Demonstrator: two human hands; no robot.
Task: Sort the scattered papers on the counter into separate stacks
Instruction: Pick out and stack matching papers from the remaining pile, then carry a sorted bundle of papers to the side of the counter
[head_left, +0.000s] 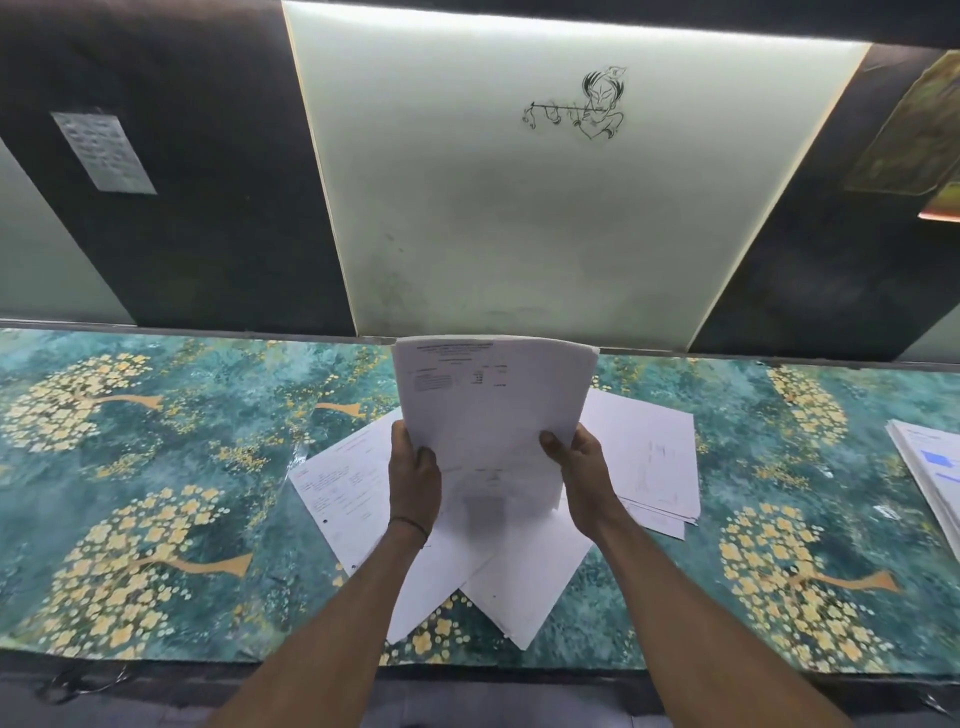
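Both hands up over the middle of the desk (156, 493), gripping a sheaf (493, 410) by its lower side edges. Left hand (415, 480) and right hand (584, 480) each closed on it, thumbs in front. Held nearly upright, long axis running up and away, top curling back. Loose sheets (343, 499) fanned out flat right underneath. Tidy stack (930, 467) sits well off to the right, so right hand is nearer. Probably needs a rightward carry to land there.
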